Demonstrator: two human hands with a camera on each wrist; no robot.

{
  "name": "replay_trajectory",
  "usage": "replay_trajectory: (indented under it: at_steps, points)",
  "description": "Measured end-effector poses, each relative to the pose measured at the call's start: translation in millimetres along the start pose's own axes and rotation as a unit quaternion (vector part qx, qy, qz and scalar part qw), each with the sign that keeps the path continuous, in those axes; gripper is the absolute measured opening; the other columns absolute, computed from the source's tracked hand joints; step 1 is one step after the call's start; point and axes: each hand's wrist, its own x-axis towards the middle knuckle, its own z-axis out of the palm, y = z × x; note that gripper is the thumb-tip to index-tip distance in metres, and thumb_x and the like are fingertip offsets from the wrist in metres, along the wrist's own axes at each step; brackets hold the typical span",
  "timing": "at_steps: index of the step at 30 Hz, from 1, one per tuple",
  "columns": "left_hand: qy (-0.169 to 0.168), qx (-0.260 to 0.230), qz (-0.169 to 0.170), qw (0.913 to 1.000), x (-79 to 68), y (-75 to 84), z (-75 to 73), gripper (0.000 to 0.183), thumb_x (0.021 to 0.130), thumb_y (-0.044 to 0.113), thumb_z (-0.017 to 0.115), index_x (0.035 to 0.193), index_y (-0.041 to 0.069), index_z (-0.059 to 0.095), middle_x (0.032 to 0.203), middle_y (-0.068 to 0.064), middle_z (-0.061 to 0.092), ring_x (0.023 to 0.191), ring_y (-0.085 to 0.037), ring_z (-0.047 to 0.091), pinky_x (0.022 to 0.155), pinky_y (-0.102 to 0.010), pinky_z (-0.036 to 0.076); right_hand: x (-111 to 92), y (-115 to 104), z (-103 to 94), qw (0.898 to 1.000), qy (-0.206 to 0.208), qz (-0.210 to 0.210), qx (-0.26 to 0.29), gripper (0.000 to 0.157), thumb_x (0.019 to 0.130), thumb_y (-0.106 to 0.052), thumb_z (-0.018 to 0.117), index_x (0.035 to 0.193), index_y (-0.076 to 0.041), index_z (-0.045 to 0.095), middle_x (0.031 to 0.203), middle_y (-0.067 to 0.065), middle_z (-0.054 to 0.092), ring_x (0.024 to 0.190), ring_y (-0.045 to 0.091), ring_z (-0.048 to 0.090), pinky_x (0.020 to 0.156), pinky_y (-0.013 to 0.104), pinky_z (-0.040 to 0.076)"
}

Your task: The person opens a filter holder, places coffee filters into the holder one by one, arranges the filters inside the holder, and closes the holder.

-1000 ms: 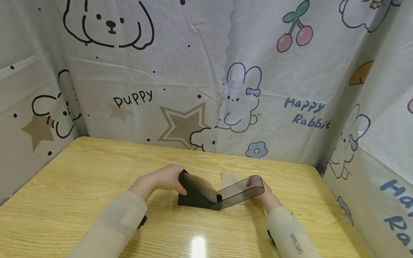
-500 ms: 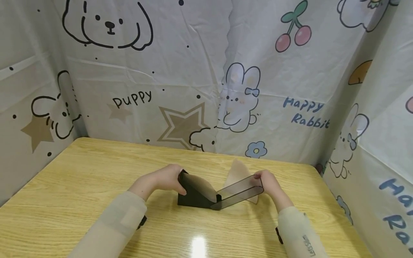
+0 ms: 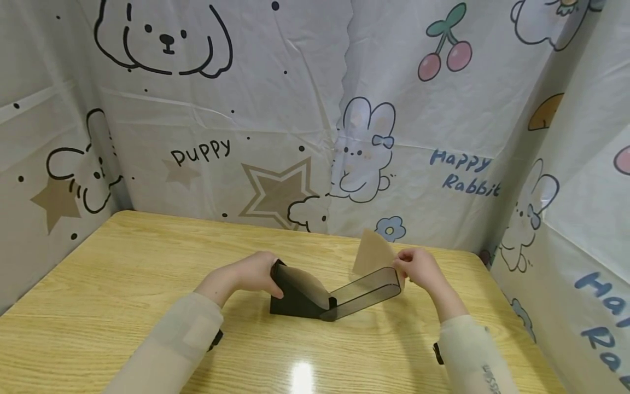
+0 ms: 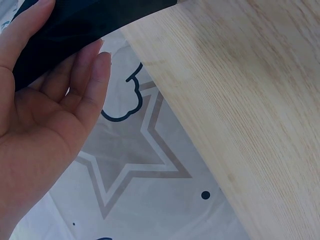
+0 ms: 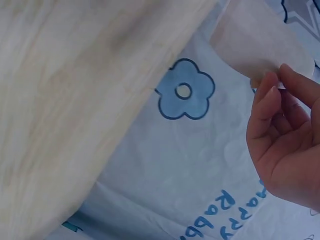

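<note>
My left hand point(image 3: 253, 273) grips the back end of a black filter holder point(image 3: 297, 301) on the table. Brown coffee filters point(image 3: 306, 280) sit inside it, and its see-through smoky lid point(image 3: 361, 295) is swung out to the right. Above the far end of that lid, my right hand point(image 3: 419, 268) pinches a single light-brown coffee filter point(image 3: 372, 254) by its lower right edge, raised upright. In the right wrist view thumb and fingertips meet at the edge of the filter point(image 5: 255, 40). The left wrist view has the fingers curled along the dark holder point(image 4: 85, 30).
The wooden table point(image 3: 147, 257) reaches back to a printed cloth curtain point(image 3: 275, 109) with cartoon animals. Another curtain side point(image 3: 590, 235) closes off the right. A bright light reflection point(image 3: 302, 377) lies near the table's front.
My right hand has moved from behind the lid up and to the right, lifting the coffee filter from low behind the lid to above it. The left hand and holder have stayed put.
</note>
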Motion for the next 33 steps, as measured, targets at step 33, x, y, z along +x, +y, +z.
replay_trajectory:
  at_steps: [33]
  points:
    - [-0.005, -0.01, 0.004, 0.9999, -0.3, 0.0, -0.5, 0.036, 0.074, 0.004, 0.076, 0.064, 0.012, 0.042, 0.056, 0.004, 0.034, 0.053, -0.011, 0.033, 0.054, -0.024, 0.033, -20.6, -62.6, -30.9, 0.997, 0.043, -0.061, 0.027, 0.022, 0.093, -0.016, 0.058, 0.102, 0.004, 0.064, 0.091, 0.017, 0.066, 0.077, 0.021, 0.059, 0.062, 0.026, 0.046]
